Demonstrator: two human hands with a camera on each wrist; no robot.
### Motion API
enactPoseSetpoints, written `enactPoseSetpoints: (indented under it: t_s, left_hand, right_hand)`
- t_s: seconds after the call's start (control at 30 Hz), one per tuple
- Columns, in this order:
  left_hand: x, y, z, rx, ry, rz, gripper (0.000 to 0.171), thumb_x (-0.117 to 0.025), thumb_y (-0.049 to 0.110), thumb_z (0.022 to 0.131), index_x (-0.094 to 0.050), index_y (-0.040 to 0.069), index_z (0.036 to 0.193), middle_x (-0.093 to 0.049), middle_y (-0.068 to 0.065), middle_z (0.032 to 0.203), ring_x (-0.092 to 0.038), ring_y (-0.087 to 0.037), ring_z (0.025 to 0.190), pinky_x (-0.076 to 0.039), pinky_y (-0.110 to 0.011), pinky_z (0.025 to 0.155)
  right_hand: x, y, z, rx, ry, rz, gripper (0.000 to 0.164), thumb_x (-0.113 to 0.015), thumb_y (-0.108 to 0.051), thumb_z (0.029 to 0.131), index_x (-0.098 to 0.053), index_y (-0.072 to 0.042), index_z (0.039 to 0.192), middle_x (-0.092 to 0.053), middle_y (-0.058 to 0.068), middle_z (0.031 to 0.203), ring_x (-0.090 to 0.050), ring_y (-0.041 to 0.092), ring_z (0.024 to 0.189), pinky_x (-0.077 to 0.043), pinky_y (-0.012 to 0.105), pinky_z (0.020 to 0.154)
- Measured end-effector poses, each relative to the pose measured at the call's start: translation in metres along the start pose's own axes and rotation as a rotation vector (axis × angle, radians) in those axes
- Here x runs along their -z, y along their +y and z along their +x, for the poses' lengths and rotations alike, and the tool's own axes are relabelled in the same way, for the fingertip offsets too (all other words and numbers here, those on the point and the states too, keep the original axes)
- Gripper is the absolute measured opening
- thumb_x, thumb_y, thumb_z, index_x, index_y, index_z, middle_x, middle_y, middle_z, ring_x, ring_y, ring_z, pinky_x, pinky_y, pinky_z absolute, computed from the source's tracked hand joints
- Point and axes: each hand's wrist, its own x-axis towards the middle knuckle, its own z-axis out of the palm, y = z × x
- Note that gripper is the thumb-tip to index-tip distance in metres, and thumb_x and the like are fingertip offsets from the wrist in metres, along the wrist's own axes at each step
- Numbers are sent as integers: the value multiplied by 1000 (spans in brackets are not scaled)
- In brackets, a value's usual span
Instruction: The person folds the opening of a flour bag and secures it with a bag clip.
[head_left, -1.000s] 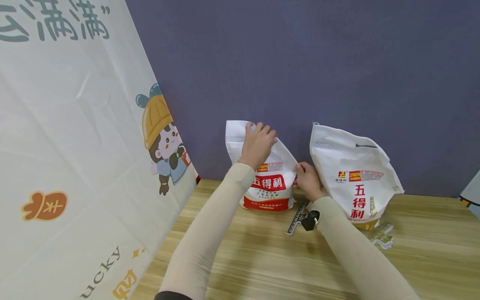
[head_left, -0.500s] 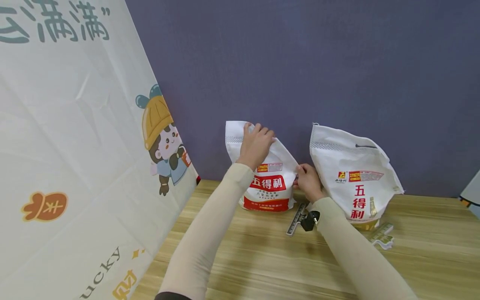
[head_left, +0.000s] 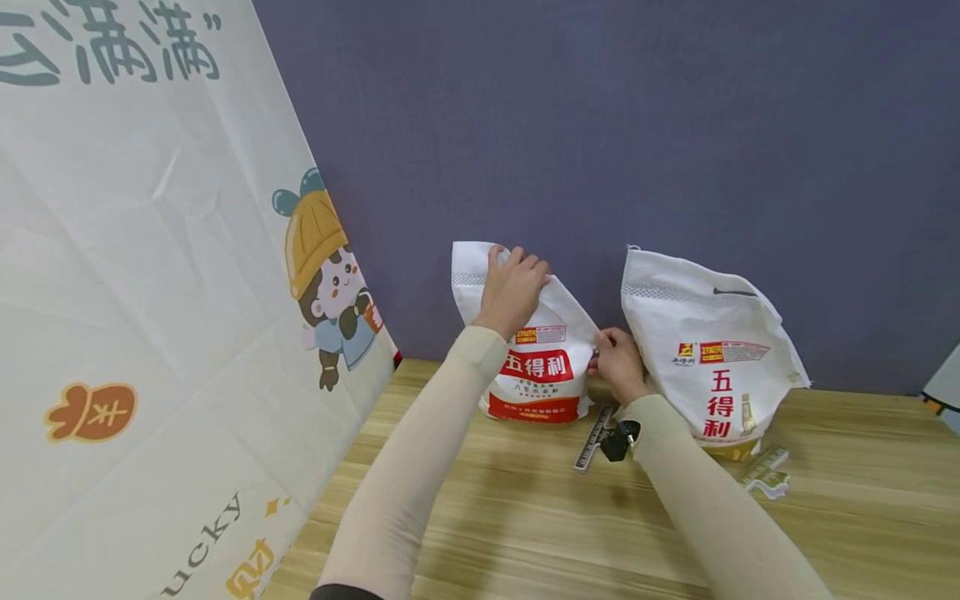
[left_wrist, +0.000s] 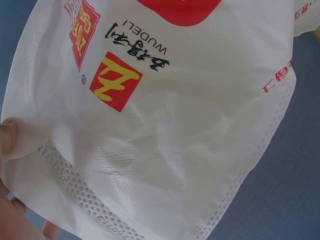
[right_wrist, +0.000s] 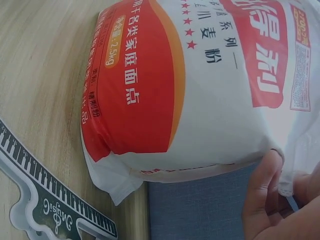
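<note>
Flour bag (head_left: pixel 536 367) stands on the table (head_left: pixel 480 533) in the head view, between the left hand (head_left: pixel 513 292), gripping its top edge, and the right hand (head_left: pixel 621 362), pinching its right side. A second bag (head_left: pixel 663 317) stands beside the right hand (contents hidden in both). The left wrist view shows the left hand holding the top border. The right wrist view shows the right hand's pinch; a piano-patterned ruler (right_wrist: pixel 55 200) lies near the flour bag's base.

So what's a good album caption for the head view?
The left hand grips its top edge, the right hand its side: a red-bottomed flour bag beside another bag.
</note>
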Motion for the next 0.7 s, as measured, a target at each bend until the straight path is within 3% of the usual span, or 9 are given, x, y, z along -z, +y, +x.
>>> enactPoseSetpoints:
  t_s: [0.43,0.7]
  left_hand:
    - [0,-3,-2,1,0,-11,30,-46,39,108,-72,28,121,-74,11,121,-58,-15,118,-30,-51,117]
    - [0,-2,-1,6,1,-32,30,-48,38,108,-72,29,122,-74,11,122,-58,-15,118,-29,-52,118]
  right_hand:
    - [-2,2,0,-15,-7,19,34,-38,-21,111,-52,3,131,-56,14,97,-57,11,69,-62,38,75]
    - [-2,1,-2,-14,-8,14,37,-37,-21,111,-51,4,135,-57,19,113,-59,15,76,-61,44,84]
